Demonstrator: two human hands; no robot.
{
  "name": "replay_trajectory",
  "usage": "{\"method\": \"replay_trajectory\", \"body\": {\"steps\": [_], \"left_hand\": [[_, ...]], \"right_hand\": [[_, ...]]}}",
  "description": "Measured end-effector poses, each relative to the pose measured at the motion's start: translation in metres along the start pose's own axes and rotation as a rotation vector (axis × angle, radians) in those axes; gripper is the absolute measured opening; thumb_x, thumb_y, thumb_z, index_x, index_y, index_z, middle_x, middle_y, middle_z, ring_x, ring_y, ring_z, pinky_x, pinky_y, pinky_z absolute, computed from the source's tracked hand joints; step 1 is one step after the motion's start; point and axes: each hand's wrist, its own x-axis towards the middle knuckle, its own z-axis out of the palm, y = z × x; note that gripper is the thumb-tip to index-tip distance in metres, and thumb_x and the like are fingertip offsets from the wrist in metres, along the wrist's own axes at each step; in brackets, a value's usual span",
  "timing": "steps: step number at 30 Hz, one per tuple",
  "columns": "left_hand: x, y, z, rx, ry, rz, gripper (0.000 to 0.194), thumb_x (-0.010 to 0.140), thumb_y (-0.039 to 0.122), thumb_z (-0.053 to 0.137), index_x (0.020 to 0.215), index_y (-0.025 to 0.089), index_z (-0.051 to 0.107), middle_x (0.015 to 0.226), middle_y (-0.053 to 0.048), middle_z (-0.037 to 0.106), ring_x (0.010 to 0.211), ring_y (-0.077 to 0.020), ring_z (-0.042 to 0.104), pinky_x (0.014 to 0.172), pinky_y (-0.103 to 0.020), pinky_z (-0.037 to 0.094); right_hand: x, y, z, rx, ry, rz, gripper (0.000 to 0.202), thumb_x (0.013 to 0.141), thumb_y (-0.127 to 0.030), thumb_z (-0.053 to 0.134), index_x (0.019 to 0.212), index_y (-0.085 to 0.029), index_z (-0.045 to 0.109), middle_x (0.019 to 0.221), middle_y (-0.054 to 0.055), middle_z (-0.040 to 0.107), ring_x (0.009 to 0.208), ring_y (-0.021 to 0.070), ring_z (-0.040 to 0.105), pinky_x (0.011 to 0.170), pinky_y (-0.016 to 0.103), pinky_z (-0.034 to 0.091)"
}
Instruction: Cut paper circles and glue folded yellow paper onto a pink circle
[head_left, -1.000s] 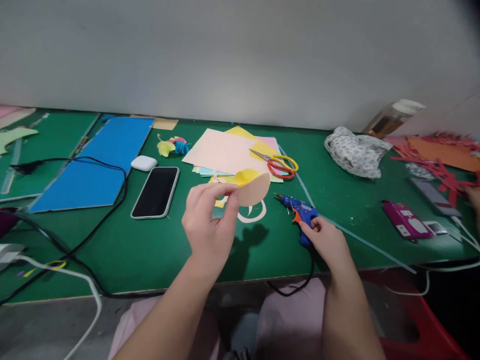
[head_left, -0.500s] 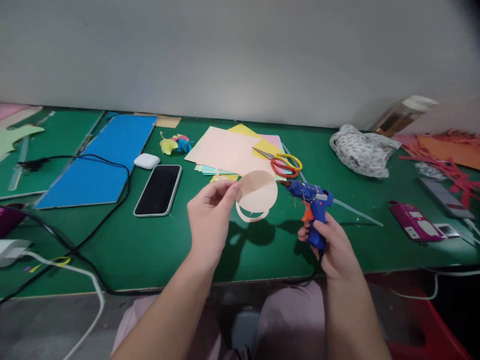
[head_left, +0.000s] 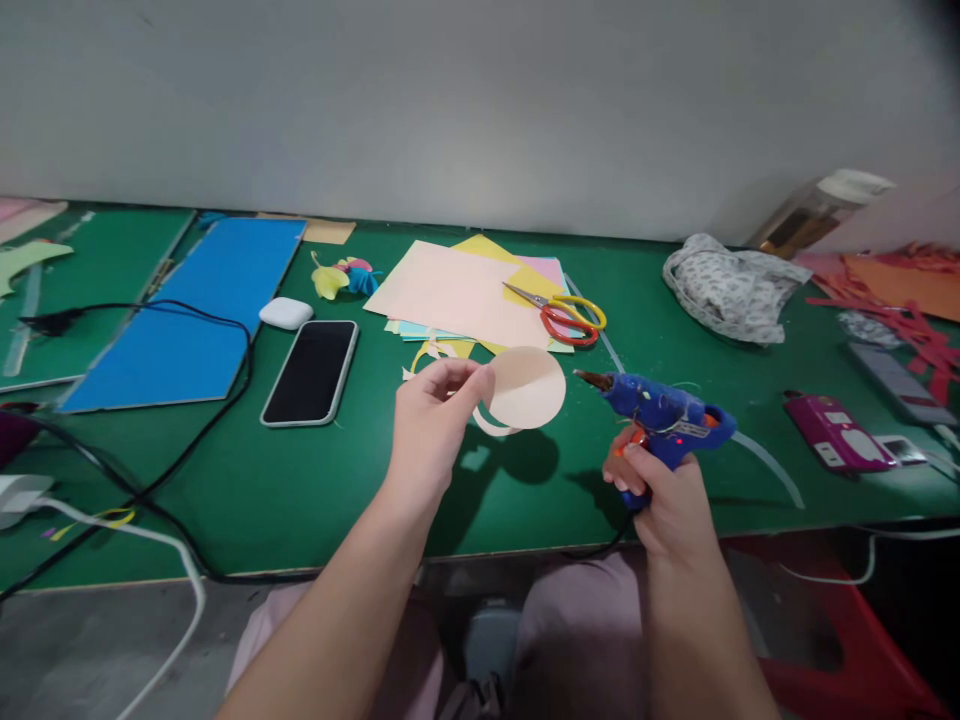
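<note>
Between thumb and fingers, my left hand [head_left: 435,430] pinches a round pale paper disc [head_left: 529,390] above the table. A curved pale paper strip [head_left: 493,424] shows below the disc's edge; whether it is joined to the disc I cannot tell. My right hand [head_left: 664,490] is wrapped round the handle of a blue hot glue gun [head_left: 660,408], with fingers at its orange trigger. The gun's nozzle points left, a short gap from the disc. A clear glue stick [head_left: 769,468] sticks out of its back end.
Scissors [head_left: 566,318] lie on stacked coloured paper [head_left: 450,290] behind my hands. A phone [head_left: 311,374], an earbud case [head_left: 286,313] and a blue board [head_left: 195,310] are to the left. A patterned cloth bundle [head_left: 727,290] and a purple device [head_left: 836,432] lie right; black cables cross the left side.
The glue gun has moved right and tilted, its nozzle now farther from the disc. My left hand has shifted slightly right, and the disc covers more of the curved strip.
</note>
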Motion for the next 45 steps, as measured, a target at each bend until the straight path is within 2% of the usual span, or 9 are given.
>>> {"method": "replay_trajectory", "body": {"steps": [4,7,12,23,34,45], "left_hand": [[-0.002,0.001,0.002,0.06,-0.039,-0.018,0.013,0.07,0.029,0.07,0.067,0.017,0.066,0.066,0.0,0.064,0.06,-0.0103,0.054,0.055,-0.021,0.043],[-0.003,0.0,0.003,0.101,-0.064,-0.023,0.013,0.07,0.029,0.069,0.068,0.017,0.066,0.067,0.0,0.064,0.059,-0.0104,0.054,0.052,-0.021,0.042],[-0.005,-0.001,0.004,0.173,-0.077,0.006,0.013,0.072,0.03,0.068,0.068,0.017,0.066,0.067,0.0,0.064,0.057,-0.0101,0.053,0.049,-0.021,0.039],[-0.009,-0.001,0.004,0.336,-0.082,0.154,0.01,0.074,0.026,0.064,0.069,0.018,0.065,0.072,0.0,0.064,0.066,-0.012,0.055,0.059,-0.024,0.042],[-0.013,0.007,0.003,0.416,-0.122,0.175,0.009,0.076,0.023,0.061,0.069,0.019,0.062,0.072,0.002,0.064,0.069,-0.0106,0.055,0.064,-0.022,0.043],[-0.014,0.012,0.003,0.412,-0.122,0.186,0.008,0.076,0.022,0.061,0.069,0.019,0.062,0.071,0.003,0.064,0.068,-0.0097,0.055,0.064,-0.021,0.043]], "right_hand": [[0.0,0.005,0.001,-0.182,0.175,-0.094,0.015,0.063,-0.026,0.072,0.06,-0.018,0.06,0.04,-0.006,0.045,0.038,0.0118,0.046,0.045,0.027,0.043],[0.0,0.01,-0.001,-0.313,0.234,-0.126,0.021,0.063,-0.029,0.073,0.057,-0.018,0.056,0.044,-0.004,0.05,0.043,0.0145,0.051,0.047,0.029,0.045],[-0.001,0.013,-0.004,-0.476,0.251,-0.125,0.023,0.062,-0.034,0.074,0.059,-0.018,0.059,0.052,0.0,0.057,0.049,0.0169,0.055,0.052,0.03,0.046],[-0.002,0.011,0.001,-0.544,0.259,-0.084,0.023,0.06,-0.037,0.073,0.06,-0.017,0.061,0.055,0.002,0.061,0.05,0.0176,0.056,0.056,0.033,0.049],[-0.001,0.011,0.002,-0.579,0.28,-0.093,0.025,0.057,-0.037,0.073,0.053,-0.017,0.058,0.05,0.001,0.059,0.047,0.0177,0.055,0.052,0.031,0.047],[-0.002,0.013,0.001,-0.566,0.29,-0.09,0.025,0.056,-0.038,0.073,0.056,-0.016,0.06,0.054,0.003,0.06,0.052,0.0204,0.058,0.057,0.035,0.048]]}}
